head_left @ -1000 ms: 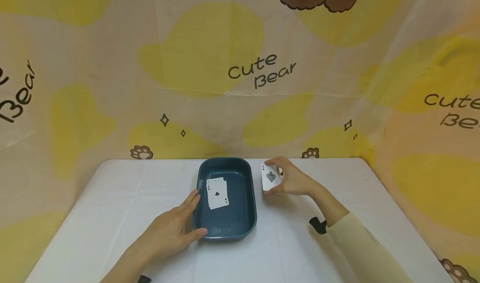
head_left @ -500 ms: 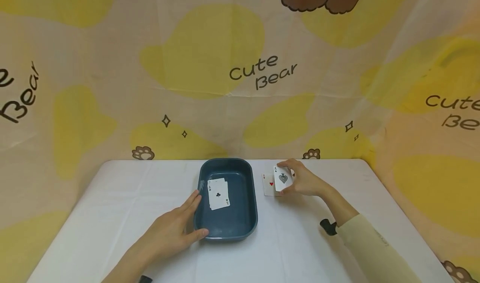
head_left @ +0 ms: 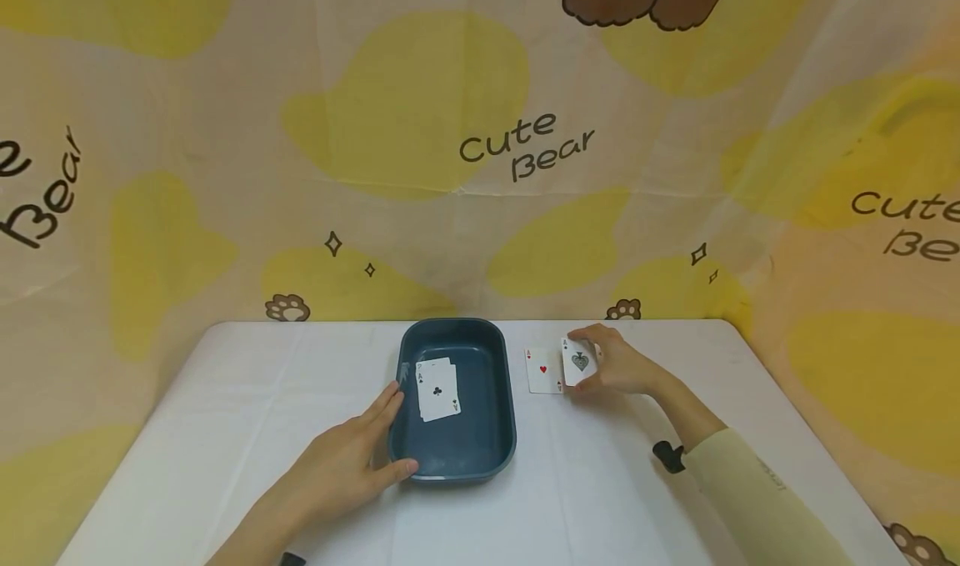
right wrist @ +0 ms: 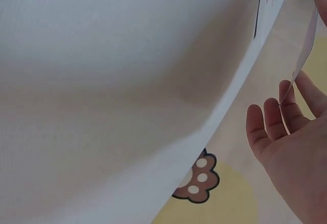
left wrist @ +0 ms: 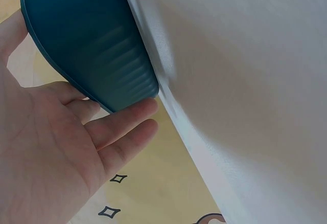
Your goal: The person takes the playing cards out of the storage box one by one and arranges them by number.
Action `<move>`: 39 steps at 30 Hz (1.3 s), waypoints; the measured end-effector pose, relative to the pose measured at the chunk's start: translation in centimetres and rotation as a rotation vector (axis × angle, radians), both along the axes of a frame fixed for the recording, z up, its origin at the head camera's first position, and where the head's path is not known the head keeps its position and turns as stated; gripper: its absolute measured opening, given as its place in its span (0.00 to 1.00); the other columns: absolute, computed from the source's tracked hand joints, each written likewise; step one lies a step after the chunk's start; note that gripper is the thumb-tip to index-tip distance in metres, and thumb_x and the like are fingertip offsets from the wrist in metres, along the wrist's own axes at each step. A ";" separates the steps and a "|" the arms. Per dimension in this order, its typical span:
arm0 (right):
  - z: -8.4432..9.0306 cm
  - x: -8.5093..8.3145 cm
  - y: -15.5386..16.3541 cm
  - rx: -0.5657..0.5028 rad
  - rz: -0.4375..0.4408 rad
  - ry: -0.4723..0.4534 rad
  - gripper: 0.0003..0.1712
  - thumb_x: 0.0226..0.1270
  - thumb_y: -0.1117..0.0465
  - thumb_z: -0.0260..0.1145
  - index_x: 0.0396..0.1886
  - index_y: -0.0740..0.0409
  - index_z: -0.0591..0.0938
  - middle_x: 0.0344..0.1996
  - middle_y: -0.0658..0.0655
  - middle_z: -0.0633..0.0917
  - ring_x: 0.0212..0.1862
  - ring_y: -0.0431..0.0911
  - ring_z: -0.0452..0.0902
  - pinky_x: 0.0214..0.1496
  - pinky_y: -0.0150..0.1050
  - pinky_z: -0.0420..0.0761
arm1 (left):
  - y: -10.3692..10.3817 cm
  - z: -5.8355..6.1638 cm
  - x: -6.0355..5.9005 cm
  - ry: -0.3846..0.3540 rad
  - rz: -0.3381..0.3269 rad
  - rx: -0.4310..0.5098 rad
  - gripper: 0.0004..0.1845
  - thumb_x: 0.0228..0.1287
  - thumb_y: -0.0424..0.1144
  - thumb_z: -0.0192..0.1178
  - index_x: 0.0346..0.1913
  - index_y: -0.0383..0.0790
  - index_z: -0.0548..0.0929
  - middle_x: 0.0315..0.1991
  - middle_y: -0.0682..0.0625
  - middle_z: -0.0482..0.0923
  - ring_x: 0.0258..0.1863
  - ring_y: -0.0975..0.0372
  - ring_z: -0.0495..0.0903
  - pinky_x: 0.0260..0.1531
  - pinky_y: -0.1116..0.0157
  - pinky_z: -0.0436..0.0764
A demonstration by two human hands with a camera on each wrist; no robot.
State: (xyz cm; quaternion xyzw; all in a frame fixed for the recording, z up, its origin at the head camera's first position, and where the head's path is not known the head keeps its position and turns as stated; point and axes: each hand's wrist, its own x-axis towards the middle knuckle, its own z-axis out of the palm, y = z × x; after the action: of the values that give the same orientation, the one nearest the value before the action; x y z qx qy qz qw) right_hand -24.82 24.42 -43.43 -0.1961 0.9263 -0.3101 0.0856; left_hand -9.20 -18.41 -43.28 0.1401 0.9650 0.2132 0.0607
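Observation:
My right hand [head_left: 628, 366] pinches an ace of spades [head_left: 579, 361] by its top and bottom edges, thumb at the near edge. In the right wrist view this playing card [right wrist: 308, 42] shows edge-on, held off the table. Just to its left an ace of hearts [head_left: 542, 374] lies face up on the table. My left hand [head_left: 341, 463] rests against the left side of a dark blue tray [head_left: 502, 416], fingers fairly straight along the wall and thumb at the near-left rim. Inside the tray lies an ace of clubs [head_left: 437, 393], overlapping at least one other card.
A white cloth covers the table [head_left: 225, 416], whose back edge meets a patterned curtain [head_left: 420, 249]. The tray stands left of the ace of hearts, with a narrow strip of tabletop between them.
My right hand has moved right with the ace of spades, uncovering the ace of hearts beneath it. My left hand and the tray have stayed in place.

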 end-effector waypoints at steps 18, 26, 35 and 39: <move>-1.6 -0.7 0.5 0.072 0.013 -0.041 0.54 0.42 0.58 0.87 0.71 0.65 0.74 0.69 0.67 0.73 0.69 0.64 0.62 0.73 0.69 0.62 | 0.2 -0.1 -0.1 -0.024 0.020 -0.005 0.54 0.63 0.71 0.64 0.83 0.44 0.60 0.84 0.54 0.51 0.67 0.43 0.77 0.60 0.39 0.78; -1.9 -1.1 0.6 0.086 0.003 -0.058 0.54 0.43 0.59 0.87 0.72 0.65 0.74 0.70 0.68 0.73 0.69 0.65 0.63 0.72 0.70 0.62 | 0.2 -0.2 -0.1 -0.018 0.027 -0.001 0.54 0.63 0.70 0.65 0.83 0.44 0.60 0.84 0.54 0.51 0.69 0.43 0.75 0.62 0.39 0.77; -1.9 -1.3 0.5 0.108 0.000 -0.070 0.54 0.42 0.60 0.87 0.72 0.65 0.74 0.71 0.69 0.72 0.70 0.66 0.63 0.72 0.70 0.62 | 0.2 -0.2 -0.2 -0.019 0.033 -0.007 0.54 0.63 0.70 0.65 0.83 0.45 0.61 0.84 0.54 0.52 0.68 0.44 0.77 0.61 0.39 0.77; -1.9 -1.5 0.5 0.119 0.005 -0.079 0.53 0.43 0.59 0.86 0.72 0.65 0.74 0.71 0.69 0.72 0.69 0.65 0.63 0.72 0.70 0.62 | 0.2 -0.1 -0.1 -0.017 0.029 -0.005 0.54 0.63 0.71 0.65 0.83 0.45 0.60 0.84 0.55 0.51 0.68 0.45 0.76 0.62 0.40 0.77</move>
State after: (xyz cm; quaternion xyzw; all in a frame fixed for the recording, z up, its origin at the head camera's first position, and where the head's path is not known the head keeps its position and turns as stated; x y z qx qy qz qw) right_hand -26.30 24.95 -45.34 -0.1804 0.9386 -0.2616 0.1342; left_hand -9.31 -18.16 -43.40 0.1242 0.9669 0.2127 0.0660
